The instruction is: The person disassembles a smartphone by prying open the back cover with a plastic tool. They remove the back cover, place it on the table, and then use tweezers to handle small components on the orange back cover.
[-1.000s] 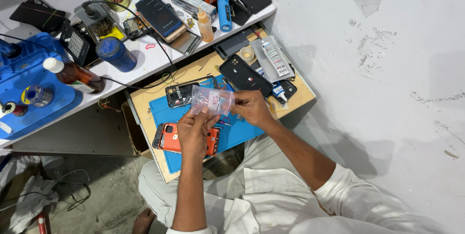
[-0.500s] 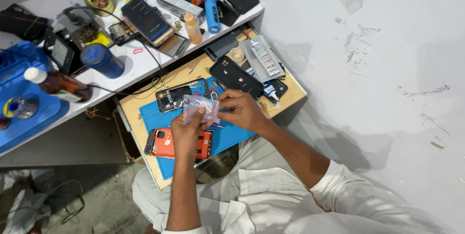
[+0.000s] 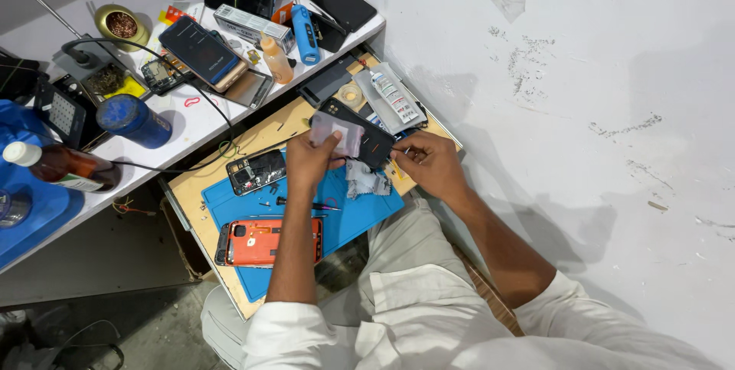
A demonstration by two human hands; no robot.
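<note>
Clear plastic, a small bag (image 3: 335, 134), is pinched in the left hand (image 3: 310, 162) above the far edge of the blue mat (image 3: 360, 213). A second ago both hands held the bag together over the middle of the mat; now the right hand (image 3: 432, 165) has come off it and sits apart, toward the right edge of the wooden board (image 3: 195, 180), its fingertips drawn together on something too small to make out. That looks like a small part taken out of the bag, though the pictures do not show it plainly. The left hand is closed on the bag's lower edge, thumb against fingers.

Just behind the bag lies a dark phone back (image 3: 367, 134), partly hidden by it. A grey cloth (image 3: 366, 181) lies crumpled on the mat between the hands. An open phone (image 3: 256, 171) sits at the mat's left far corner, and an orange phone (image 3: 269, 241) lies at its near left side under the left forearm. Tweezers (image 3: 310, 204) and loose screws lie between them. A white tube (image 3: 392, 94) rests at the board's far right corner. On the white table (image 3: 191, 121) stand a blue cup (image 3: 132, 119) and a brown bottle (image 3: 65, 168).
</note>
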